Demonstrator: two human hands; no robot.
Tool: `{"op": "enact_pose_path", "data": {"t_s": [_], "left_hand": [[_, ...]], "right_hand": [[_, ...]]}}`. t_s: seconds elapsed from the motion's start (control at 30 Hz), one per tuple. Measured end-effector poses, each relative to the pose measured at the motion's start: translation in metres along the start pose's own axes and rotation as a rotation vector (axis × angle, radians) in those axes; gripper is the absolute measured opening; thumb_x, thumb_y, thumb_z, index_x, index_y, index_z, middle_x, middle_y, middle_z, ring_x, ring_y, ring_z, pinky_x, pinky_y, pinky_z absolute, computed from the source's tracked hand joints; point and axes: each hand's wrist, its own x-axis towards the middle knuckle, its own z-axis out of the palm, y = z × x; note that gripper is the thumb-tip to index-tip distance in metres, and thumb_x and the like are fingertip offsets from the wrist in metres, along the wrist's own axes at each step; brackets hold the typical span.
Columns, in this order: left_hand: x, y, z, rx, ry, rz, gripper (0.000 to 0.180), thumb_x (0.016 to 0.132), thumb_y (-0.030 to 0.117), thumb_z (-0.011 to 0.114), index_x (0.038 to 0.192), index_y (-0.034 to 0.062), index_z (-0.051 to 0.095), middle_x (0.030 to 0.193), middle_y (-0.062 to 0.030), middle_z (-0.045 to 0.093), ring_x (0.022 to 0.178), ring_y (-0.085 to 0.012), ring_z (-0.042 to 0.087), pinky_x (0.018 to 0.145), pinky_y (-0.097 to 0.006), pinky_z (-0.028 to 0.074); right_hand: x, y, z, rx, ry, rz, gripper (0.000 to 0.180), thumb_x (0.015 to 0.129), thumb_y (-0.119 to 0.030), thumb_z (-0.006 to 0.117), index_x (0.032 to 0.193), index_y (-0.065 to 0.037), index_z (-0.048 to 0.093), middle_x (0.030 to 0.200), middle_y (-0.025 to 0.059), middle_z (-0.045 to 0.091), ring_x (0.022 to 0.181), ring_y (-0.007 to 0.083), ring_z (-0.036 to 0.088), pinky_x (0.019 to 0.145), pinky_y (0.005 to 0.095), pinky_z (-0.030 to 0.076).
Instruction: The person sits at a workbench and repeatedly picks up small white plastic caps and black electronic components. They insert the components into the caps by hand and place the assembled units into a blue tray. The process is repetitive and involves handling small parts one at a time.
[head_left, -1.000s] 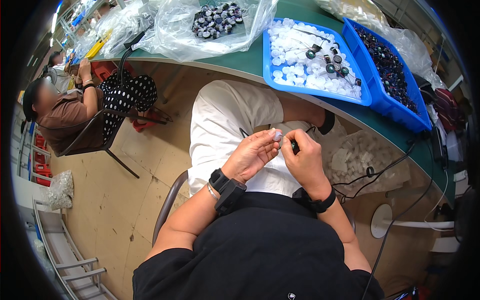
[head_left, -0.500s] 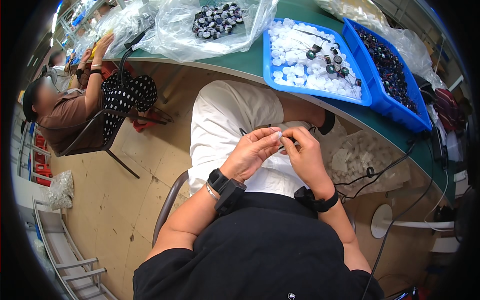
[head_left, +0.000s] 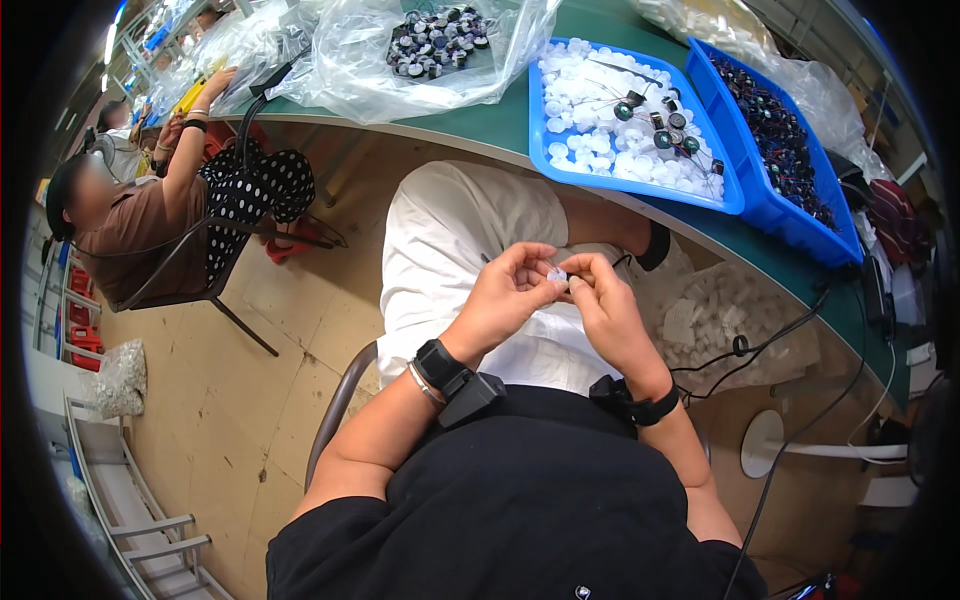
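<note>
Tan floor (head_left: 260, 400), green tabletop (head_left: 510, 120), 2 trays (head_left: 640, 187)

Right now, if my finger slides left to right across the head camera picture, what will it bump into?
Bag of white pieces on the floor, spotted trousers of a seated co-worker, left hand, small whitish piece, right hand, blue bin of dark parts.

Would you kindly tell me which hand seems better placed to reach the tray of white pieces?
Probably the right hand: it lies nearer the middle of the blue tray, which is ahead to the right. The left hand sits farther left. Both hands meet at a small whitish piece.
</note>
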Motion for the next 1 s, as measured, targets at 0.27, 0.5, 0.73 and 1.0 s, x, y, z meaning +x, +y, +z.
{"op": "enact_pose_path", "data": {"t_s": [0.27,0.5,0.73,1.0], "left_hand": [[-0.002,0.007,0.015,0.353,-0.054,0.191,0.049,0.084,0.001,0.068,0.127,-0.0006,0.046,0.097,-0.0037,0.057,0.083,-0.0073,0.055,0.074,-0.022,0.049],[-0.001,0.013,0.013,-0.209,-0.081,-0.175,0.034,0.087,0.000,0.064,0.119,-0.0019,0.052,0.110,-0.0085,0.060,0.101,-0.0156,0.061,0.090,-0.028,0.050],[0.001,0.003,0.007,-0.397,-0.120,-0.255,0.025,0.093,0.015,0.061,0.111,-0.0011,0.056,0.096,-0.0095,0.064,0.081,-0.0145,0.065,0.075,-0.027,0.054],[-0.005,0.007,0.020,-0.085,-0.027,0.021,0.022,0.091,0.004,0.061,0.111,-0.0036,0.057,0.089,-0.0089,0.065,0.078,-0.0141,0.065,0.072,-0.027,0.056]], "right_hand": [[0.000,-0.005,-0.007,0.068,0.047,0.130,0.015,0.088,-0.012,0.064,0.093,0.002,0.058,0.086,0.0083,0.064,0.076,0.0100,0.060,0.063,0.0279,0.048],[0.003,-0.020,-0.009,0.082,0.208,0.017,0.009,0.083,-0.010,0.067,0.082,-0.002,0.063,0.074,0.0072,0.059,0.069,0.0183,0.057,0.063,0.0318,0.046],[0.009,-0.009,-0.011,-0.401,0.376,-0.549,0.010,0.079,-0.004,0.068,0.079,-0.006,0.058,0.076,0.0083,0.058,0.070,0.0280,0.055,0.061,0.0384,0.045],[0.002,-0.008,-0.004,-0.190,0.363,-0.294,0.011,0.087,-0.006,0.066,0.084,0.000,0.058,0.072,0.0095,0.059,0.060,0.0172,0.057,0.055,0.0298,0.045]]}}
